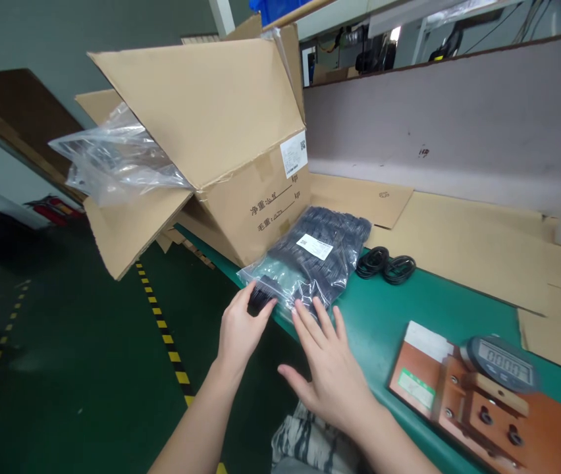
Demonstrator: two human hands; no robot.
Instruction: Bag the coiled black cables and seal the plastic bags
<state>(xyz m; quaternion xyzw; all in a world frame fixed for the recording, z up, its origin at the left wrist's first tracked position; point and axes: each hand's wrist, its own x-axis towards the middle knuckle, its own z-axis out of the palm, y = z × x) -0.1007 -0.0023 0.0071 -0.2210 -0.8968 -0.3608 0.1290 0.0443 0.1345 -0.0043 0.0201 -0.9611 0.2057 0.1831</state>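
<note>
Both hands are seen low down: the left hand [241, 329] is closed on a corner of the plastic bag [310, 263], the right hand [332, 372] is spread flat against its edge. Soft, slippery and likely heavy, it is laid on the green worktop [389, 316] beside a cardboard box [231, 158].

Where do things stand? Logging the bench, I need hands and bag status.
Left hand grips the clear plastic bag of black parts at its near corner. Right hand flat, fingertips on bag. Open cardboard box touches bag's far side.
</note>
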